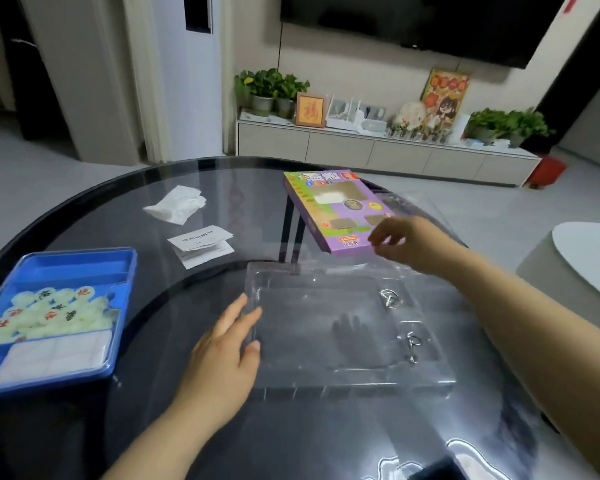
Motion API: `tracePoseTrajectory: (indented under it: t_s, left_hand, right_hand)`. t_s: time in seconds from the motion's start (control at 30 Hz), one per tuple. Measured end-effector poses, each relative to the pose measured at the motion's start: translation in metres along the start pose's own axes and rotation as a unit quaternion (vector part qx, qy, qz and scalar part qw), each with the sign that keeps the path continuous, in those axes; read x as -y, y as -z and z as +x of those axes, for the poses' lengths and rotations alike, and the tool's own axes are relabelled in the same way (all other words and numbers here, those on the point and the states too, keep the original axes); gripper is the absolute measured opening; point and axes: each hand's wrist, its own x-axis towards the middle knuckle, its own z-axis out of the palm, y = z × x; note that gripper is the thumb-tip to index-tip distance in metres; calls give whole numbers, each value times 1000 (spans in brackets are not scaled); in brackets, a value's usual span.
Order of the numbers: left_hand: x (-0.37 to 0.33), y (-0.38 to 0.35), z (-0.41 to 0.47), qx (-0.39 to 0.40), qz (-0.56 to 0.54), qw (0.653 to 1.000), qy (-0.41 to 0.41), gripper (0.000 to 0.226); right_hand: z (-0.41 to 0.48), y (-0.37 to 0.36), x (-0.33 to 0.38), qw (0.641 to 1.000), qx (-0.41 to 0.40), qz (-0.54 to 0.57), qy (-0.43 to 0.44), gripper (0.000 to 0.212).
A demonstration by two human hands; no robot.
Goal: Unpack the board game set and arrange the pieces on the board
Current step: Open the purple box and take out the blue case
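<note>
A clear plastic insert tray (343, 372) lies on the dark glass table in front of me, with small metal ring puzzles (388, 299) in its right side. My left hand (222, 351) grips the tray's left edge, thumb on top. My right hand (406, 240) hovers above the tray's far right corner, fingers loosely curled and holding nothing, next to the purple and green game box (336, 209). At the left, a blue tray (66, 268) holds several pale round game pieces (49, 313) with red and black characters and a folded white board (52, 358).
A crumpled white tissue (177, 204) and a folded instruction sheet (201, 244) lie mid-table. Another clear plastic cover (416, 206) sits behind the box. The round table's edge (84, 199) curves left and back; a white stool (586, 247) stands at the right.
</note>
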Motion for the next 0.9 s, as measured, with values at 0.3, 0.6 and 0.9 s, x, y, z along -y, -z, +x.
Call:
tracePoseTrajectory:
  t_s: [0.3,0.6,0.9]
  left_hand:
    - [4,-1,-16,-42,-41,998,-12,41]
    - [8,-4,-16,-61,-36,997,-27,41]
    - [12,-4,-15,-59,-42,997,-36,37]
  right_hand:
    - [-41,-23,-15,963,141,-224,-60,35]
    - [-16,-28,-4,944,194,-253,-85,29]
    - [-21,-30,-16,986,100,-81,-105,23]
